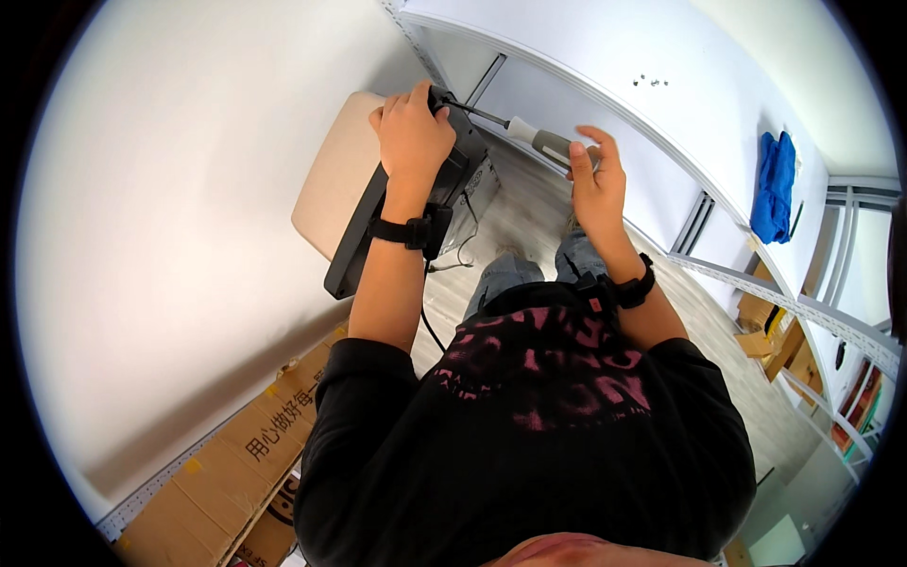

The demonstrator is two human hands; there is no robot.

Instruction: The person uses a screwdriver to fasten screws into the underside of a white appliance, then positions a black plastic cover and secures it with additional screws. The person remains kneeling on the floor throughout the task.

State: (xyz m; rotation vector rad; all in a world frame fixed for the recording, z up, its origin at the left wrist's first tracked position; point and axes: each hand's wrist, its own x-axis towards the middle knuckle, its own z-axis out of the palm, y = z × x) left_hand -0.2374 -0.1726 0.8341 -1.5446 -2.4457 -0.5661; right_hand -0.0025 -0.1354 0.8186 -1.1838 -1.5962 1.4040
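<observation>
My left hand [412, 135] is closed over the top edge of a bulky device with a beige, smooth panel [333, 170] and a black frame [354, 250]. The device stands tilted close to the wall, and its exact kind does not show. In my right hand [598, 184] is a screwdriver [537, 137] with a white and grey handle. Its dark shaft points left, and the tip meets the black frame right beside my left fingers. My right thumb lies on the handle's end, while the forefinger is lifted and slightly blurred. What the tip touches is too small to make out.
Several small screws [650, 82] lie on the white tabletop [567, 33], and a blue cloth bundle [775, 189] rests farther right. Below the device, a black cable [466, 241] hangs beside a grey metal case [484, 194]. Flattened cardboard [217, 463] leans at lower left. Metal shelving [841, 321] stands at right.
</observation>
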